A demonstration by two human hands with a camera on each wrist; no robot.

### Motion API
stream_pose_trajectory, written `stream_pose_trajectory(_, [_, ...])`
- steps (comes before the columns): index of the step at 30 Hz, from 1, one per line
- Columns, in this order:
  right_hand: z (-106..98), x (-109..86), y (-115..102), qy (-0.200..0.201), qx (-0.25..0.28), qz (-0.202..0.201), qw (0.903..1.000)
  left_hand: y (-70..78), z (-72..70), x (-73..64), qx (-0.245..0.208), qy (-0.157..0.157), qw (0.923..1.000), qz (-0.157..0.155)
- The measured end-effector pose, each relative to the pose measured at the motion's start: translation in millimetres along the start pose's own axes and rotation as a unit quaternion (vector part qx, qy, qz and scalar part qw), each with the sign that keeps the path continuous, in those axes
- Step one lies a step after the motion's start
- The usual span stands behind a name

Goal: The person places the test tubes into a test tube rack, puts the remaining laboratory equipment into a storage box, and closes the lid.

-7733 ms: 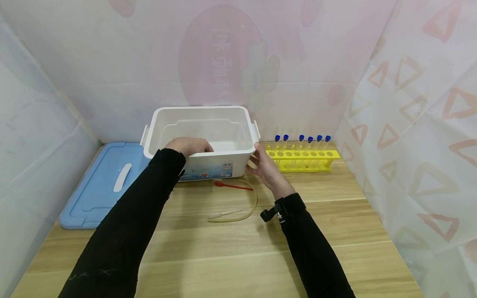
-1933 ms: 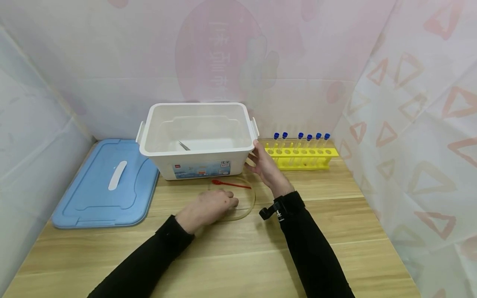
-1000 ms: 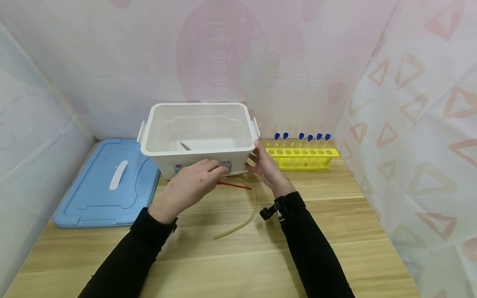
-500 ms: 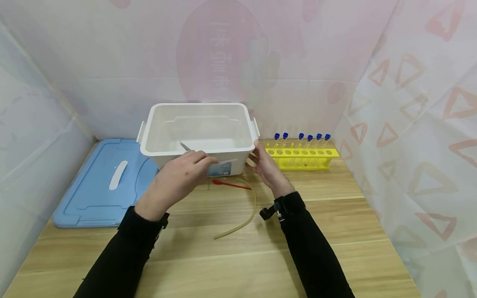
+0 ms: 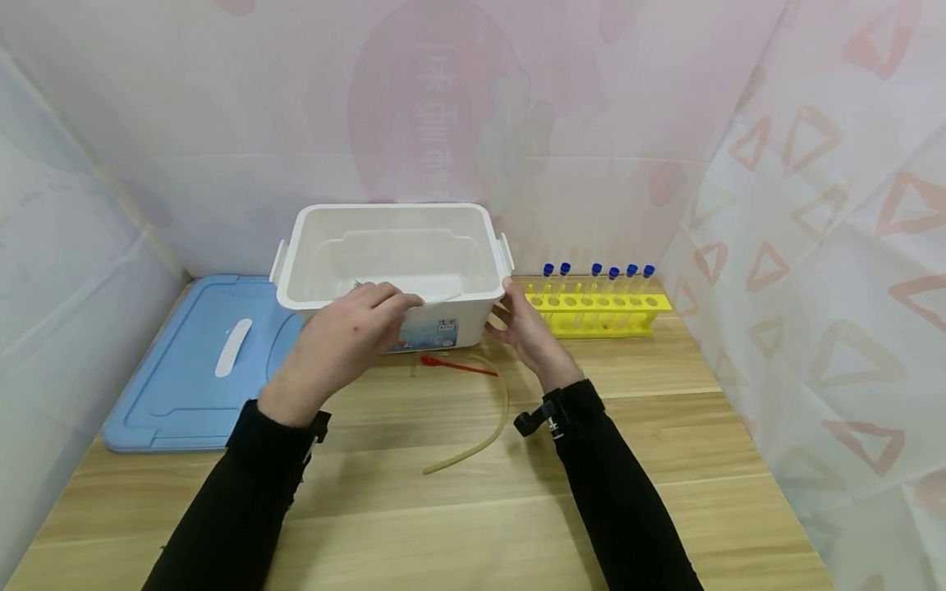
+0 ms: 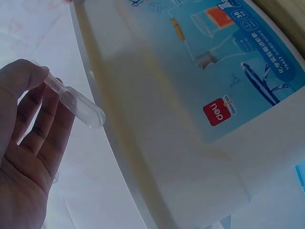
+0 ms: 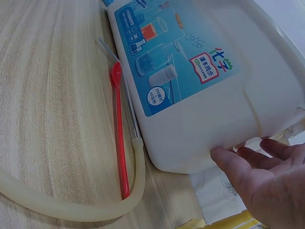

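Note:
In the left wrist view, a clear plastic dropper (image 6: pixel 82 109) is pinched between the thumb and fingertips of my left hand (image 6: pixel 28 138), bulb end showing. The head view has this left hand (image 5: pixel 342 341) at the front rim of the white storage box (image 5: pixel 392 212), the dropper's thin stem pointing right over the rim. My right hand (image 5: pixel 534 338) rests with fingers and thumb against the box's right front corner. Pointed metal tweezers (image 5: pixel 358 284) lie inside the box, mostly hidden behind my left hand.
Before the box lie a red spoon (image 5: pixel 461 365) and a curved rubber tube (image 5: pixel 493 435) joined to a glass tube (image 7: pixel 131 109). A blue lid (image 5: pixel 177 369) lies left. On the right stands a yellow rack (image 5: pixel 599 305) with several blue-capped test tubes. Sheeting walls surround the table.
My left hand came out of the box, leaving tweezers inside, then picked the dropper off the table and raised it to the front rim. The rubber tube's end shifted nearer. My right hand stayed put.

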State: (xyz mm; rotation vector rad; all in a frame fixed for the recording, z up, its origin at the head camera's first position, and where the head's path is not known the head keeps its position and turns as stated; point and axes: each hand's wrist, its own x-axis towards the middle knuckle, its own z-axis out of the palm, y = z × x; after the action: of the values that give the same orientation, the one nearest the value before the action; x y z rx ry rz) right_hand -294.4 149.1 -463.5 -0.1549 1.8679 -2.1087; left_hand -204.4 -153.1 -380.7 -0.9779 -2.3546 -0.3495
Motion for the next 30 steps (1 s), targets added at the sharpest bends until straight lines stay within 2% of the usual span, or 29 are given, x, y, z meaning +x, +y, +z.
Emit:
stream_pose_trajectory(8, [-0.7, 0.2, 1.0, -0.001, 0.0, 0.002, 1.0, -11.2, -2.0, 16.0, -0.025, 0.008, 0.9994, -0.021])
stream_pose_trajectory(17, [-0.6, -0.5, 0.1, -0.001, 0.006, 0.004, 1.0, -27.8, 8.1, 36.9, -0.043, 0.002, 0.9985, -0.034])
stream_pose_trajectory(24, [-0.1, 0.1, -0.1, 0.0, 0.005, 0.002, 1.0, -41.7, 17.4, 51.7, -0.063, -0.024, 0.996, -0.059])
stream_pose_trajectory(30, [0.6, 0.0, -0.3, 0.001, 0.0, 0.003, 1.0, -53.9, 25.2, 64.9, -0.077, -0.073, 0.989, -0.103])
